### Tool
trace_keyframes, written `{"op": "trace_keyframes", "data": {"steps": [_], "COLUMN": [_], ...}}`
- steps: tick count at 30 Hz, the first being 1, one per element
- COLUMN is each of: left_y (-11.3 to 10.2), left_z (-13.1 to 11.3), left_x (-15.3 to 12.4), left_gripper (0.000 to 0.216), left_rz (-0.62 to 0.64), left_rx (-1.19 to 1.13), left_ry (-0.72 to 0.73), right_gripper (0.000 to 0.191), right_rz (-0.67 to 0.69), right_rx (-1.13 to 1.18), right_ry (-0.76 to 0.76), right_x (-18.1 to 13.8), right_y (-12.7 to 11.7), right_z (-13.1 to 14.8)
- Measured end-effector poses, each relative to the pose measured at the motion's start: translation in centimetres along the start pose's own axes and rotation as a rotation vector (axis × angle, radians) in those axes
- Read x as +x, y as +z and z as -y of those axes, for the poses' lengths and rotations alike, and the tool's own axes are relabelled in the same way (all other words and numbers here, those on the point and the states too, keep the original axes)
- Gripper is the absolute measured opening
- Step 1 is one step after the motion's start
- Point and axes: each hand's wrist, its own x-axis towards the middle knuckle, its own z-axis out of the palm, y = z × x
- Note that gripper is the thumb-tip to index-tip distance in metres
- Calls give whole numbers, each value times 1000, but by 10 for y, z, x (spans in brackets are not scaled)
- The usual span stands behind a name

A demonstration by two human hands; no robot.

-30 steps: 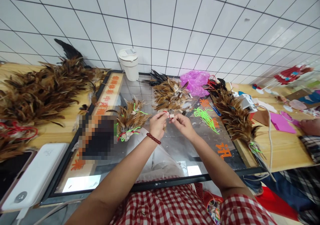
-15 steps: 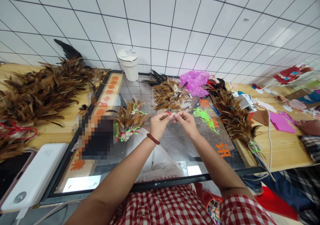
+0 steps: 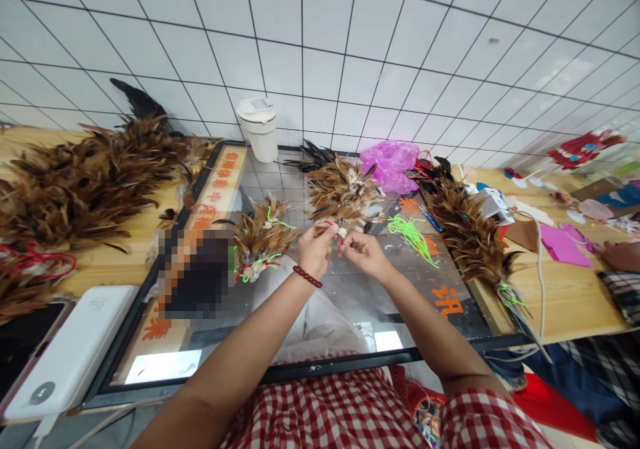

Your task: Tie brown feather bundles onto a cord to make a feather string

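Over the glass tabletop my left hand (image 3: 315, 249), with a beaded bracelet at its wrist, is closed in a pinch. A bit of red cord (image 3: 329, 223) shows at its fingertips, beside a small pale tuft (image 3: 342, 232). My right hand (image 3: 365, 252) is also closed, its fingertips just right of the tuft; what they pinch is too small to make out. Just behind the hands lies a pile of brown feathers (image 3: 340, 189). To their left sits a feather bundle (image 3: 260, 236) with green and red cord at its base. Green cords (image 3: 413, 236) lie to the right.
A white lidded cup (image 3: 260, 132) and a pink plastic bag (image 3: 389, 164) stand near the tiled wall. Long feather bundles lie left (image 3: 80, 182) and right (image 3: 463, 226). A white power bank (image 3: 73, 349) is at front left. Another person's hand (image 3: 623, 254) shows at far right.
My fingertips have drawn slightly apart, and my right hand has dropped a little with its fingers curled. The pale tuft now shows between them. The things on the table have stayed put.
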Motion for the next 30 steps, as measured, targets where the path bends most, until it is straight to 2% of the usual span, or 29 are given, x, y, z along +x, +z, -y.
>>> {"op": "trace_keyframes", "data": {"steps": [5, 8, 15, 18, 21, 25, 30], "left_y": [-1, -3, -1, 0, 0, 0, -2], "left_z": [-3, -3, -1, -1, -1, -1, -1], "left_x": [-2, -2, -2, -3, -3, -3, -1], "left_gripper": [42, 41, 41, 41, 41, 41, 43], "left_rz": [79, 116, 76, 75, 84, 60, 35], "left_rx": [-43, -69, -23, -26, -34, 0, 24], "left_ry": [-182, -236, -139, -151, -177, -140, -45], "right_gripper": [23, 21, 22, 23, 23, 23, 39], "right_rz": [-58, -38, 100, 170, 176, 106, -221], "right_rx": [8, 16, 184, 183, 158, 75, -70], "right_ry": [103, 137, 104, 115, 130, 149, 91], "right_x": [3, 4, 1, 0, 0, 1, 5], "right_y": [-2, -6, -9, -7, -5, -5, -7], "right_z": [-2, -2, 8, 7, 4, -2, -3]}}
